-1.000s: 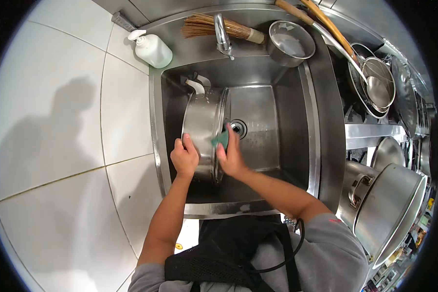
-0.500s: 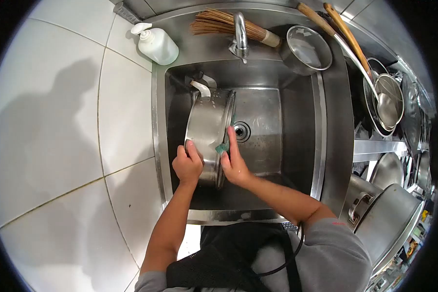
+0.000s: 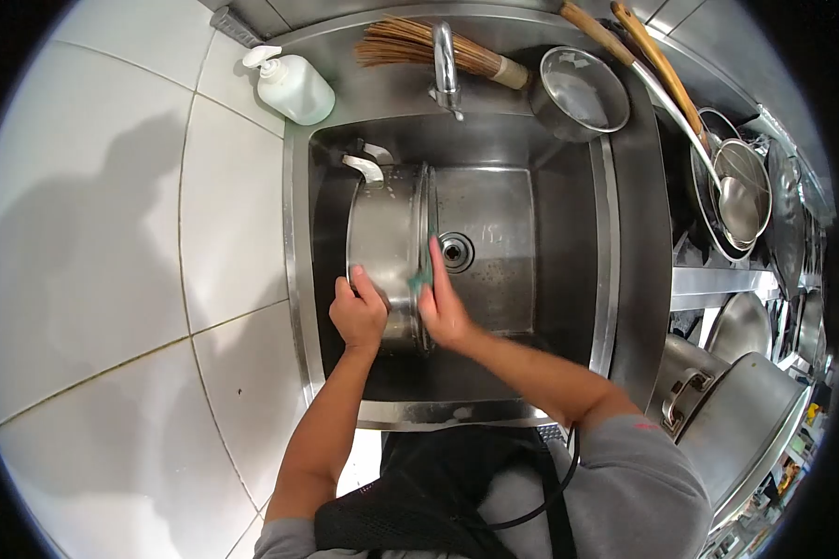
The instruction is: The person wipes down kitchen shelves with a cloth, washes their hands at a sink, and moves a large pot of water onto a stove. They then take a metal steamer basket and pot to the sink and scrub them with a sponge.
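Observation:
A steel pot [image 3: 383, 224] lies tipped on its side in the left half of the sink, its rim facing right. A pale curved handle [image 3: 364, 169] sticks out at its far end. Low on the pot's wall, my left hand [image 3: 358, 313] is closed on it, thumb and finger pointing away from me; what lies under the palm is hidden. At the rim, my right hand [image 3: 446, 303] presses a green scouring pad [image 3: 420, 279] between its thumb and straightened fingers. Most of the pad is covered, and the pot's inside faces away from view.
The steel sink [image 3: 569, 242] has a drain [image 3: 454, 252] right of the pot and a faucet [image 3: 446, 70] behind. Along the back stand a soap pump bottle [image 3: 295, 89], a twig brush [image 3: 438, 47] and a metal container [image 3: 583, 93]. Ladles, strainers [image 3: 744, 172] and large pots [image 3: 746, 419] crowd the right.
The pot's rim has turned a little more upright and its far handle has swung left. My right hand and the green pad have shifted slightly along the rim, now blurred. My left hand keeps its hold.

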A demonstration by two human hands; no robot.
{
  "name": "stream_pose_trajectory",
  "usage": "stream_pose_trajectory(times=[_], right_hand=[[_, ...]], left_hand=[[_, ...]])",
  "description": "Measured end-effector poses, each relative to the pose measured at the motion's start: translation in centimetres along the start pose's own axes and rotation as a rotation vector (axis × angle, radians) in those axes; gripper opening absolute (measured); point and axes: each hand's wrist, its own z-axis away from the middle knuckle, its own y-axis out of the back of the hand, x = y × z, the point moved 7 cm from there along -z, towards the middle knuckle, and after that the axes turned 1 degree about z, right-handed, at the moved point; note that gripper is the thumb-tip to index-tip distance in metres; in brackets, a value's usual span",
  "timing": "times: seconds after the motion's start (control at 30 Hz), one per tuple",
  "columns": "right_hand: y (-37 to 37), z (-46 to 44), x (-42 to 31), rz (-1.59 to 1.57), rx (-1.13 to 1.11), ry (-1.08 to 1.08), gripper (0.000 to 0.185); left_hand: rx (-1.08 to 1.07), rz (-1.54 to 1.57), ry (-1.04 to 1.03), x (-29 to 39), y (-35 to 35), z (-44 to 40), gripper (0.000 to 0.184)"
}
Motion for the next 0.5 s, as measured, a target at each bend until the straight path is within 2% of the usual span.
stream_pose_trajectory(times=[0.07,0.2,0.27,0.37,0.43,0.5], right_hand=[[0.7,0.4,-0.9,0.127,-0.024,0.176,0.072],[3.3,-9.8,1.0,-0.131,0.212,-0.237,0.067],[4.1,-15.2,7.2,-0.064,0.243,-0.331,0.060],[3.0,-12.1,3.5,-0.095,0.162,-0.345,0.060],[1.0,-5.2,-0.6,0.028,0.015,-0.269,0.060],[-0.6,2.2,0.1,-0.015,0.020,0.006,0.065]], left_hand=[[0.003,0.021,-0.018,0.0,0.0,-0.1,0.042],[-0.044,0.064,-0.015,-0.4,-0.2,0.1,0.042],[-0.027,0.046,-0.035,0.3,-0.1,-0.2,0.042],[-0.010,0.070,-0.045,0.6,0.1,0.0,0.044],[-0.001,0.110,-0.024,0.6,-0.2,0.0,0.045],[0.046,0.095,0.019,0.5,-0.4,-0.2,0.047]])
